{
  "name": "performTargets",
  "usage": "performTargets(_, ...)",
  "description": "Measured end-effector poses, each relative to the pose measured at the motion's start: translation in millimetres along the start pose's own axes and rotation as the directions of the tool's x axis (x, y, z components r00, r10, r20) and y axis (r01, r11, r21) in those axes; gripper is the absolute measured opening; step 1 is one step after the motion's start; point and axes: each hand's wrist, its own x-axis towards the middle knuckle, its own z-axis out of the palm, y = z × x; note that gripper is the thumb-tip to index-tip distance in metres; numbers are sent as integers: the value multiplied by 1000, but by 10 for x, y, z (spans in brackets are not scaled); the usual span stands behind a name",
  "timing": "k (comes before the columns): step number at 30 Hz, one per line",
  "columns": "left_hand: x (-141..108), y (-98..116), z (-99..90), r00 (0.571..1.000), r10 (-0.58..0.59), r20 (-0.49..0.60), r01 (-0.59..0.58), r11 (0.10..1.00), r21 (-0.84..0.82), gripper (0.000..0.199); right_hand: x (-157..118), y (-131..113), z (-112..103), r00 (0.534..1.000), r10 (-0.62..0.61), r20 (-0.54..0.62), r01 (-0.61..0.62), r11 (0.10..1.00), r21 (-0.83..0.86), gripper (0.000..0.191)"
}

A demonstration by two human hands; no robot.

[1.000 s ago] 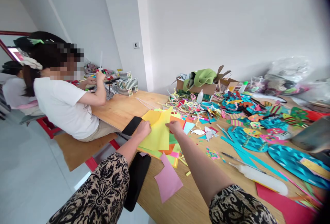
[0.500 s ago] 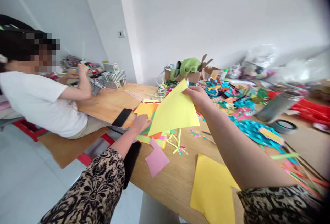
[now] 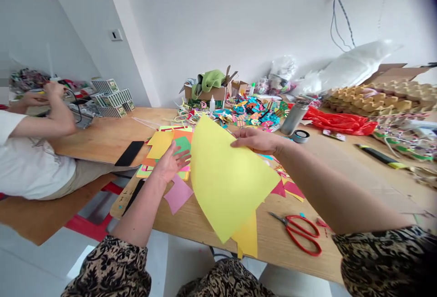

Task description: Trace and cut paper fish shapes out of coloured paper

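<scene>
nearest me, a darker yellow piece (image 3: pixel 251 235) pokes out below the light yellow sheet (image 3: pixel 228 178), and red-handled scissors (image 3: pixel 303 233) lie on the table (image 3: pixel 269 244) to the sheet's right. the sheet itself hangs bowed in front of me, over the table; my right hand (image 3: pixel 257 141) pinches its upper edge, thumb on top. my left hand (image 3: pixel 170 162) is spread and grips nothing, just beside the sheet's left edge; i can't tell whether it touches. i take the step in hand to be handling this single sheet, and i judge the next move calls for a second hold on that floppy left edge. left of the sheet lies a pink piece (image 3: pixel 178 194), then the coloured paper pile (image 3: pixel 161 144); beyond the sheet stands a cardboard box (image 3: pixel 216 94).
</scene>
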Motion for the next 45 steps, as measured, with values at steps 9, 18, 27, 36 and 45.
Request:
performTargets(9,-208,-589,221,997,-72,-7,71,996,-56,38,-480,-83,52,991,-134,-8,134,989,61,20)
performTargets(18,-653,-752,298,936,-180,303,268,922,-281,68,-748,-13,0,979,-202,36,199,976,88,25)
performTargets(27,-975,-721,136,971,127,201,-3,852,-524,69,-551,309,77,977,-210,-37,173,879,-444,31)
performTargets(36,-1090,-749,85,966,231,-119,-259,882,-392,37,-237,422,232,885,-430,-177,207,705,-678,23)
performTargets(45,-1285,-388,-55,770,481,-419,-540,841,-26,34,-112,7,355,769,-581,-266,240,648,-723,26)
